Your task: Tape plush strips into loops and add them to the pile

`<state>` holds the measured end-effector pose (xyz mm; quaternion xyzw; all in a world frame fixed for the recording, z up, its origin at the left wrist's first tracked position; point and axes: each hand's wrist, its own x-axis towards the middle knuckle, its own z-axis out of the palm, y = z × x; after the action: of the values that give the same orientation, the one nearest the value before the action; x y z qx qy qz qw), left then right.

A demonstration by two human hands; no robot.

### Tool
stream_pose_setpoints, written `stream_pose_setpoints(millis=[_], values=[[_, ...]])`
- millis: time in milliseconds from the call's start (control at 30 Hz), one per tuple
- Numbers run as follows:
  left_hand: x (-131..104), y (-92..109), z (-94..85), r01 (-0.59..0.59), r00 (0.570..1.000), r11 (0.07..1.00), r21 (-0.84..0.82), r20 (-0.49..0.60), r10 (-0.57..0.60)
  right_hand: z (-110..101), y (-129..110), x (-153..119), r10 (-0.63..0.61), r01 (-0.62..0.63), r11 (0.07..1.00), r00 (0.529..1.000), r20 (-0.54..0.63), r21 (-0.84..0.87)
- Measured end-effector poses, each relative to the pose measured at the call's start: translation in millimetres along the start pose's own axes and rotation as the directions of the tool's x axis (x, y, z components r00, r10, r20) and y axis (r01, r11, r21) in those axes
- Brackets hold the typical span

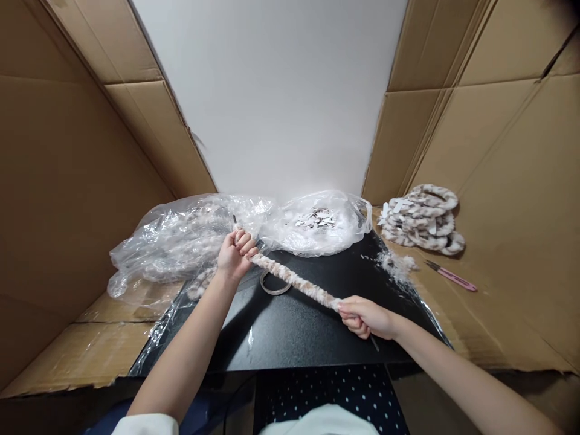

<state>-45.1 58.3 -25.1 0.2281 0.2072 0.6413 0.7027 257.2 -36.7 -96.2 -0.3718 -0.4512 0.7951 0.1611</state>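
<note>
A long, narrow fluffy fabric tube (296, 281) in beige and white stretches at a slant between my hands, above the black tabletop. My left hand (236, 255) is closed round its upper end, and a thin dark tip pokes out above the fist. At the lower end my right hand (366, 318) grips the tube, with a thin strip or rod end showing below the fingers. The fabric looks bunched along its length. Behind the tube, a narrow ring like a roll of tape (275, 292) lies on the black tabletop (299, 338).
A large clear plastic bag (158, 235) of fluffy pieces lies at left. Beside it, a second bag (317, 223) holds small flat pieces. To the right are stacked fluffy rings (423, 220) with white tags, loose fluff (399, 266) and pink-handled snippers (453, 277). Cardboard walls (512, 151) flank the table.
</note>
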Motion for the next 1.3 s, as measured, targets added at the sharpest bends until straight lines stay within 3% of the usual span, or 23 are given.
stream_pose_setpoints(millis=[567,967,1300], values=[[6.7,14.9,-11.8,-0.114,0.991,0.992,-0.051,-0.079,0.11,-5.6,-0.9,-13.8,0.012,-0.012,0.998,1.0,0.001,-0.06],[6.4,17.0,-15.4,-0.135,0.988,0.989,-0.061,-0.088,0.13,-3.9,8.6,-40.9,-0.012,-0.011,0.97,0.996,-0.091,-0.243],[-4.7,22.9,-16.8,-0.149,0.988,0.987,-0.058,-0.053,0.146,-1.3,8.7,-59.4,-0.149,0.018,0.791,0.975,-0.164,-0.612]])
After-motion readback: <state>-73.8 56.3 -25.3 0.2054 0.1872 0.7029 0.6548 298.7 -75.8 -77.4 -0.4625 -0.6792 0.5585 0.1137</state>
